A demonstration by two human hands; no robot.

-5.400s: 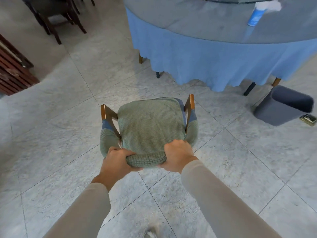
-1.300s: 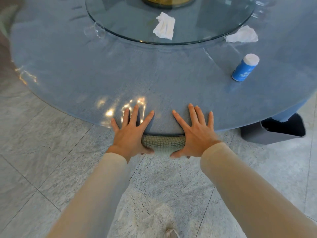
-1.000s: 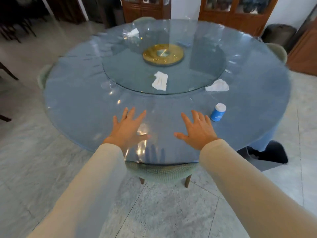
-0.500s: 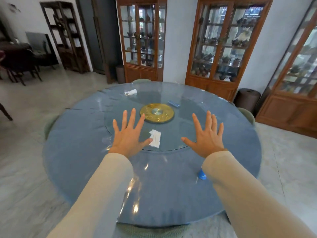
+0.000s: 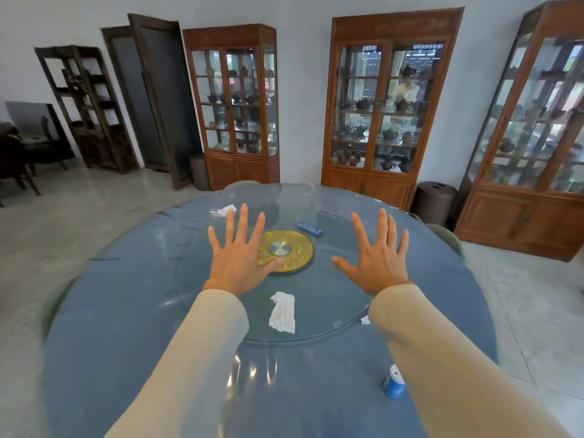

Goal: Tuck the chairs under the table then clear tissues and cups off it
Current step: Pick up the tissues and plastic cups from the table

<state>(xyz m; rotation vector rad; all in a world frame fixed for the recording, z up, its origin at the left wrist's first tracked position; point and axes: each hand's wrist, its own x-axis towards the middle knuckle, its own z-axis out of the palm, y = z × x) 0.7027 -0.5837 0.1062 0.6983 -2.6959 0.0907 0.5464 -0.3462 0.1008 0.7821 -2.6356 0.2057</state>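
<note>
A round table [image 5: 120,311] with a blue cloth carries a glass turntable [image 5: 331,298] with a gold hub [image 5: 284,251]. A crumpled white tissue [image 5: 282,316] lies on the turntable near me. Another tissue [image 5: 226,210] lies at the far left, and a third tissue [image 5: 365,320] peeks out beside my right sleeve. A blue cup [image 5: 393,381] with a white top stands at the near right, partly behind my arm. My left hand [image 5: 237,255] and my right hand [image 5: 377,256] hover over the turntable, fingers spread, holding nothing. Green chair backs [image 5: 445,237] show at the table's rim.
A small blue packet [image 5: 309,229] lies on the far side of the turntable. Wooden glass-front cabinets [image 5: 384,112] line the back wall, with a brown bin [image 5: 434,199] between two of them. Dark chairs [image 5: 15,159] stand at the far left.
The green chair went under the table and my hands let go of it. My view rose from the table edge to the whole room, and both hands lifted, spread, over the turntable.
</note>
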